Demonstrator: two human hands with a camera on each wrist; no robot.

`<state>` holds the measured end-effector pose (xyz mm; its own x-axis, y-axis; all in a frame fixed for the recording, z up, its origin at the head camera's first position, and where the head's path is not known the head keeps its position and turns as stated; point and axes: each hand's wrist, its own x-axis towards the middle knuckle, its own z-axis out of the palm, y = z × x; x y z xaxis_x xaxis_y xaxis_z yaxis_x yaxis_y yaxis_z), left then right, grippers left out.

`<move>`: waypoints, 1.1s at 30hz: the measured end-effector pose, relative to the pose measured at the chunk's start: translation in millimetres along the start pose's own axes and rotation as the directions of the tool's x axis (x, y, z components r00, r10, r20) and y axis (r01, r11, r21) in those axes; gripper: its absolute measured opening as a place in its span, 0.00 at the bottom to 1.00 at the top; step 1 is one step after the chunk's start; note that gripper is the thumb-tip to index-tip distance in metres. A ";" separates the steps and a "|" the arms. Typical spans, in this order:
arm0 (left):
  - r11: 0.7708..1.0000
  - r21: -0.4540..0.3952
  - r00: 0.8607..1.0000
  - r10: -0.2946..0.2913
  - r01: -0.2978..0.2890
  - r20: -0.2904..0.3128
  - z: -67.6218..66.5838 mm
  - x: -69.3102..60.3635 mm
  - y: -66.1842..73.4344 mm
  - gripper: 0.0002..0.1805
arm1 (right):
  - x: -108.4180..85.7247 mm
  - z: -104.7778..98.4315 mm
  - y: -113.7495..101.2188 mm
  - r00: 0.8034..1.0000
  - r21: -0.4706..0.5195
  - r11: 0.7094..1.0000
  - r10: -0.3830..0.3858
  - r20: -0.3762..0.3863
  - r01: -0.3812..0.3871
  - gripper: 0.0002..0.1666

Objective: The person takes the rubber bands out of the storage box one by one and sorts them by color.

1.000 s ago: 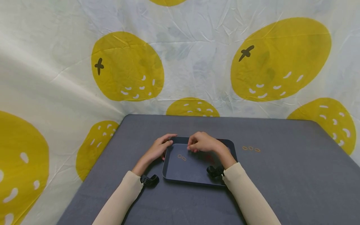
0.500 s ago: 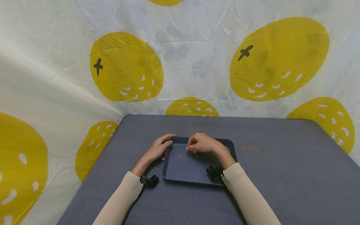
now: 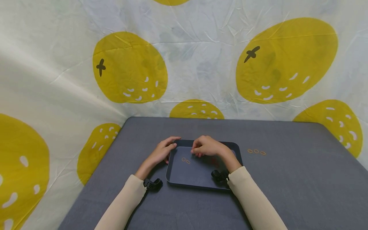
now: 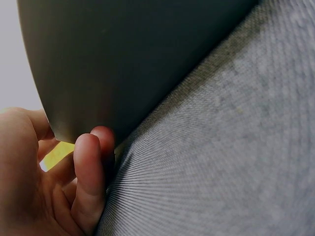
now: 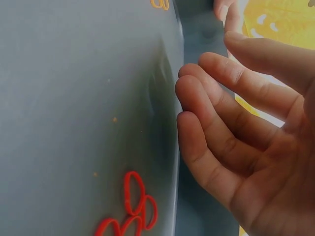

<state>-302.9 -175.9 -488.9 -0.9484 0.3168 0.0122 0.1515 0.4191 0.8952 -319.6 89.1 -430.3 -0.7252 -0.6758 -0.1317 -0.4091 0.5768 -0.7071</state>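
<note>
My left hand grips the dark tray at its back left corner, thumb at the rim. In the left wrist view its fingertips press against the outer wall. Above the back part of the tray hovers my right hand, fingers loosely bent; the right wrist view shows nothing between the fingers. Two thin orange loops lie in the tray, left of the right hand. Several red loops lie together on the tray floor, partly hidden by the right wrist in the head view.
Three orange loops lie in a row on the grey table, right of the tray. A white cloth with yellow fruit prints hangs behind the table and along its left side. Each wrist wears a black device.
</note>
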 end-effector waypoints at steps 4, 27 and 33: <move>1.000 0.003 1.000 -0.001 0.001 0.003 0.0 0.0 0.0 0.22 | 0.0 -0.5 0.3 1.000 0.001 1.000 -0.003 0.003 0.003 0.11; 1.000 0.022 1.000 -0.001 0.001 0.000 -0.1 0.6 -2.0 0.22 | -1.9 -1.6 0.2 1.000 -0.004 1.000 0.000 -0.004 0.000 0.11; 1.000 0.017 1.000 -0.001 0.001 0.005 -0.1 0.3 -0.9 0.22 | -1.5 -2.2 1.1 1.000 -0.001 1.000 -0.002 -0.003 0.002 0.11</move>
<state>-303.3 -176.3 -489.6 -0.9472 0.3204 0.0092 0.1553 0.4336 0.8876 -320.2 91.7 -429.4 -0.7260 -0.6757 -0.1281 -0.4114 0.5759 -0.7065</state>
